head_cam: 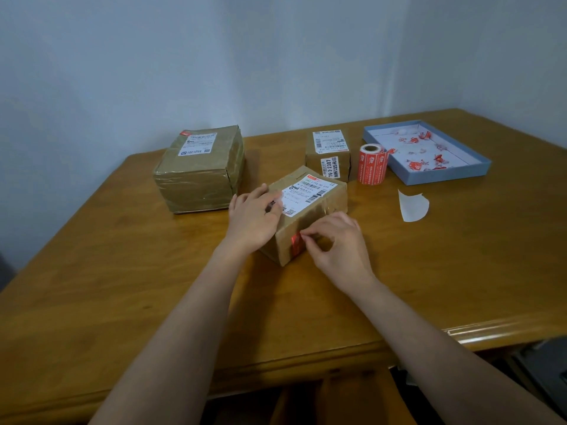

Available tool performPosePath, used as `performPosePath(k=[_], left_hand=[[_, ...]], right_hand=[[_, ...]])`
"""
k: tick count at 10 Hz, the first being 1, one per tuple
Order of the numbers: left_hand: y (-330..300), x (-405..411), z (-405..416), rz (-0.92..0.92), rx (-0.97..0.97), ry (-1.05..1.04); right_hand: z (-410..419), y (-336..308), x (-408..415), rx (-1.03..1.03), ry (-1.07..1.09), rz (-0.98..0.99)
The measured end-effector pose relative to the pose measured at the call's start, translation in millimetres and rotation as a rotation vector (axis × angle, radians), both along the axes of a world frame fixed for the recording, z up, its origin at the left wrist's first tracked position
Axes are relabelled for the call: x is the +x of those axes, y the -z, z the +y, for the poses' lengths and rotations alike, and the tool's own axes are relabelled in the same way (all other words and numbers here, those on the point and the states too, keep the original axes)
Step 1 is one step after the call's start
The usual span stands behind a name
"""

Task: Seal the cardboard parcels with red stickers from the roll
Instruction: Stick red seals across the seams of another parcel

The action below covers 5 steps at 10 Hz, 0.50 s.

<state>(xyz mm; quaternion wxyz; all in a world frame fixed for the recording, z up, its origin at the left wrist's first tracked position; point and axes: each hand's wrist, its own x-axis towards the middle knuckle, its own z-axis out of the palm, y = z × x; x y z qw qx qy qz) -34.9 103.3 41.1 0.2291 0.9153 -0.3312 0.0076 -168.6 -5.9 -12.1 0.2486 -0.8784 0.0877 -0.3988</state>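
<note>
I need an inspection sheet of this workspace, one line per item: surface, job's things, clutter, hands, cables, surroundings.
Surface: wooden table.
Job's things: near parcel with a red sticker on its front corner; large parcel far left; small parcel behind; sticker roll upright beside it.
Clutter: blue tray holding red scraps; white backing paper.
Hands: left hand rests on the near parcel; right hand pinches at the sticker.
Cables: nothing seen.
Surroundings: plain wall.

red sticker (295, 244) on near parcel (310, 210), upright roll (372, 164)
</note>
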Motion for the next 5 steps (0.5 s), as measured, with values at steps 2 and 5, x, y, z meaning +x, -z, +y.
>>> performPosePath(k=[2, 5], left_hand=[[0.3, -0.2, 0.0, -0.001, 0.007, -0.005], [0.8, 1.0, -0.4, -0.005, 0.007, -0.005]], right_hand=[[-1.0, 0.9, 2.3, 0.008, -0.039, -0.008], [-0.5, 0.9, 2.6, -0.005, -0.01, -0.015]])
